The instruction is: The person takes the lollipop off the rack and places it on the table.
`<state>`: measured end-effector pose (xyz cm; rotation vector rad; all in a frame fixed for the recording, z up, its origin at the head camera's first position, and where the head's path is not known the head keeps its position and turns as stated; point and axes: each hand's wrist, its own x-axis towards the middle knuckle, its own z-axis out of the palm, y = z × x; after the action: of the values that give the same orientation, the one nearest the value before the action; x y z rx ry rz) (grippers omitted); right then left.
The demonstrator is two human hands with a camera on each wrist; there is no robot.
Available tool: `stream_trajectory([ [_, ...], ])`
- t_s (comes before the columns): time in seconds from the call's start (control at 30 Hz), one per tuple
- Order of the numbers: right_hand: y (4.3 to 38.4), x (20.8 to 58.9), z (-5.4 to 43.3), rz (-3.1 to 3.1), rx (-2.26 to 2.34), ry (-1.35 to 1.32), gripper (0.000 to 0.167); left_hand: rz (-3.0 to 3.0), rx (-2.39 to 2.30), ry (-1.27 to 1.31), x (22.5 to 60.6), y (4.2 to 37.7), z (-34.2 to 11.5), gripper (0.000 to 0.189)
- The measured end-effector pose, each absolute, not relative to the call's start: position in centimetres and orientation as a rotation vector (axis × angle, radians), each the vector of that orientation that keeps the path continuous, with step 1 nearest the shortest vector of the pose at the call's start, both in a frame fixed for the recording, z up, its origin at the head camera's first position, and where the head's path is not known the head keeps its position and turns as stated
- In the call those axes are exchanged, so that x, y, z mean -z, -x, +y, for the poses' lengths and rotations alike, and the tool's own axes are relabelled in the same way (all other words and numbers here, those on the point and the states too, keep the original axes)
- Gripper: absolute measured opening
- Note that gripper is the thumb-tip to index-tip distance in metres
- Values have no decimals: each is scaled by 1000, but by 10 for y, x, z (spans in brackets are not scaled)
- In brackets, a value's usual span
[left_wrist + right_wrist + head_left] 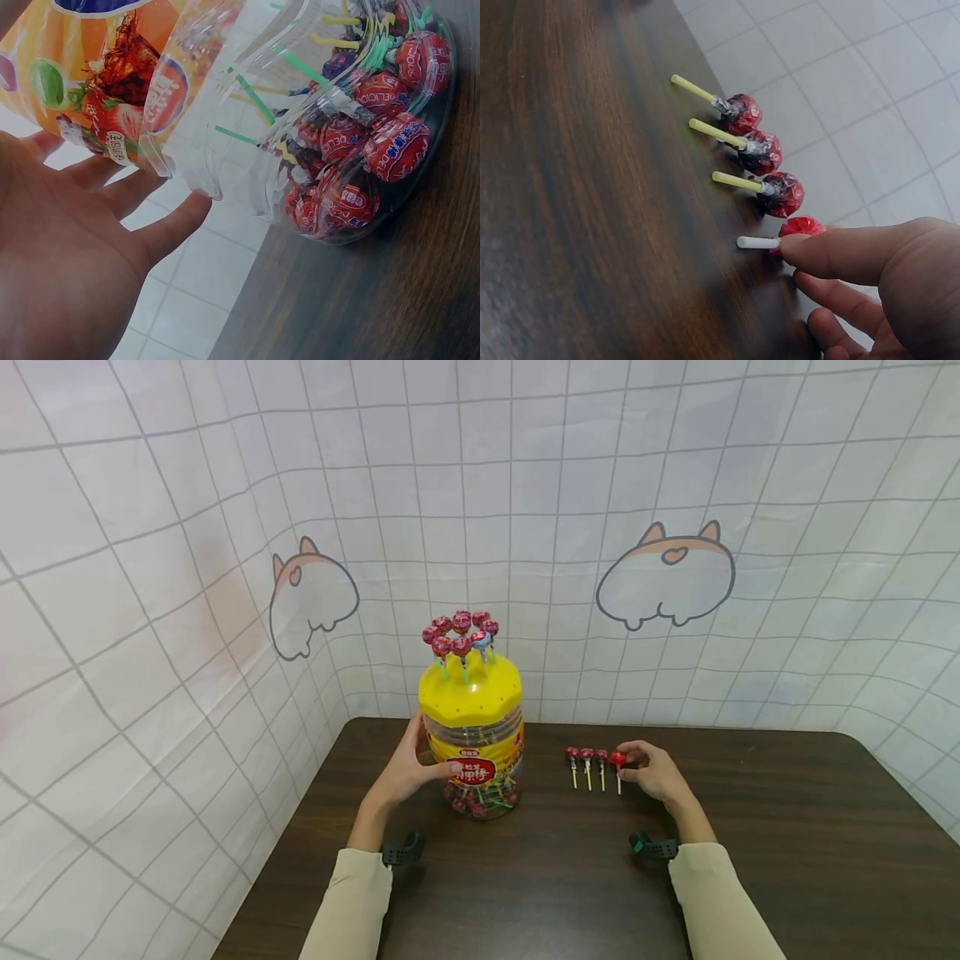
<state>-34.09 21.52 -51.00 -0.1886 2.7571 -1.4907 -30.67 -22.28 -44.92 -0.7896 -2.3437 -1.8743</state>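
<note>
A clear plastic lollipop jar (480, 739) with a yellow lid (472, 692) stands upright on the table. My left hand (406, 768) holds its left side, thumb across the front label and fingers round behind; the left wrist view shows the fingertips (196, 206) at the plastic. Red-wrapped lollipops (397, 146) lie inside near the bottom. My right hand (654, 772) pinches a red lollipop (801, 226) with a white stick between thumb and forefinger, close over the table. Left of it, three lollipops (587, 756) with yellow sticks lie in a row, heads away from me.
A ring of several lollipops (461, 646) stands upright in the lid, sticks down. The dark wooden table (525, 877) ends at a white grid-patterned cloth (540, 568) behind and to the sides. Black bands (405, 849) circle both wrists.
</note>
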Motion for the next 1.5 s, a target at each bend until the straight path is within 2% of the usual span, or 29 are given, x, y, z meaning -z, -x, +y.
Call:
stream_trajectory([
  [0.37,335,500,226,2684,1589,222,51,-2361,1862,762,453,305,-224,100],
  [0.67,320,446,214,2558,1752,408,55,-2351,1871,774,451,304,-225,99],
  [0.9,297,396,180,2429,2013,699,45,-2361,1877,753,449,305,-225,99],
  [1.1,279,370,132,2353,2191,878,38,-2348,1875,790,448,308,-224,99],
  [1.27,280,350,95,2435,2117,978,33,-2348,1865,795,446,308,-223,100],
  [1.5,294,319,60,2579,1957,1014,38,-2369,1851,771,446,306,-223,99],
])
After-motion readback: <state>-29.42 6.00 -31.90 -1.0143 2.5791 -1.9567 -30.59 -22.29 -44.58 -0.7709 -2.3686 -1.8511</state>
